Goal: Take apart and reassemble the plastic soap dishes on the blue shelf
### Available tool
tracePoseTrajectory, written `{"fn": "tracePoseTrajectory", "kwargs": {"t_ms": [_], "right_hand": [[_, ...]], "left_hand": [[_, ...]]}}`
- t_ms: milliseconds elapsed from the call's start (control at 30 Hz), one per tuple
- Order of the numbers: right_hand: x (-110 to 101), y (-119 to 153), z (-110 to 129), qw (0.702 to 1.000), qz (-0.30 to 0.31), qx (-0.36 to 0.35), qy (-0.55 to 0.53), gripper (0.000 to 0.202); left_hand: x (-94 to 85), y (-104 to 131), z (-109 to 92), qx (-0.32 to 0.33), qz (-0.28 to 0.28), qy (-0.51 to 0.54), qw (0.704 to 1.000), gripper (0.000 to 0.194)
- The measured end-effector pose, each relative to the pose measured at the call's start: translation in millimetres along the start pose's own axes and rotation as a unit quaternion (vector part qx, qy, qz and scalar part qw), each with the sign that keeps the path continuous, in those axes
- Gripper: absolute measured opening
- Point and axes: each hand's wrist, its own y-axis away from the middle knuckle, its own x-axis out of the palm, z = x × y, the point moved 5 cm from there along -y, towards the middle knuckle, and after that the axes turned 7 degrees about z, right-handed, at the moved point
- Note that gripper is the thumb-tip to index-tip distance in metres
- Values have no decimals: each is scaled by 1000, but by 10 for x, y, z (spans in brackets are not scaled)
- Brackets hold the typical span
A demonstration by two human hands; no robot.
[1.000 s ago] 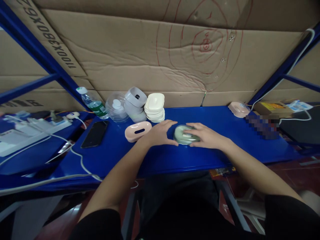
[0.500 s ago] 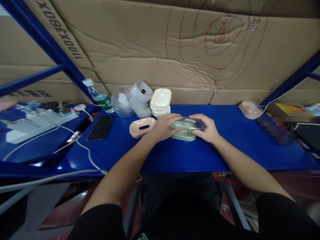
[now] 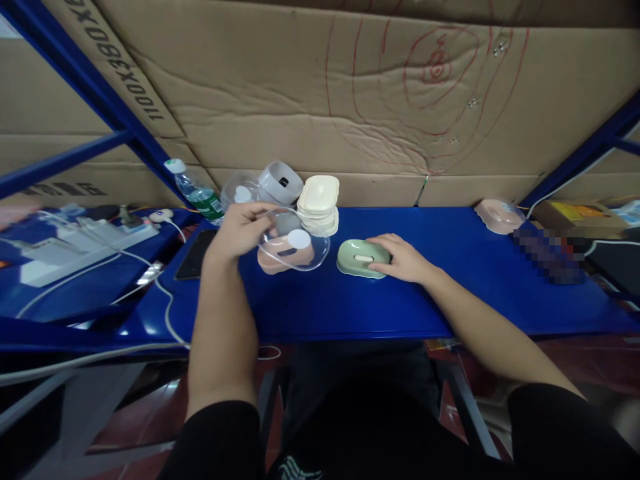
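Note:
My left hand (image 3: 237,230) pinches the left edge of a clear plastic lid (image 3: 321,253) with a round white spot on it. The lid is held tilted over a pink soap dish (image 3: 271,264), which shows partly through it. A green soap dish (image 3: 354,249) with a pale oval in its middle rests on the table. My right hand (image 3: 403,259) grips its right end, thumb in front and fingers behind. Behind them is a stack of cream trays (image 3: 320,193), beside grey dishes (image 3: 281,183) and more clear lids (image 3: 239,187).
Left on the blue table (image 3: 325,307) are a water bottle (image 3: 203,195), a dark phone (image 3: 191,257) and a power strip (image 3: 100,243) with loose cables. A covered pink dish (image 3: 500,217) stands far right, near a cardboard box (image 3: 565,223). A cardboard wall (image 3: 260,87) closes the back.
The clear lid has come off the green soap dish and moved left in my left hand, over the pink dish. My right hand stays at the green dish.

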Motion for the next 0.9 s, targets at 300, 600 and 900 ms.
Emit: {"fn": "tracePoseTrajectory", "kwargs": {"t_ms": [300, 600, 900], "right_hand": [[127, -10, -50, 997, 77, 1, 1, 91], [170, 8, -141, 995, 94, 18, 11, 92], [156, -7, -112, 997, 80, 13, -9, 83]], "left_hand": [[-83, 104, 378, -197, 181, -2, 964, 31], [-354, 182, 499, -183, 69, 35, 980, 31], [-860, 1068, 692, -328, -228, -36, 916, 58]]}}
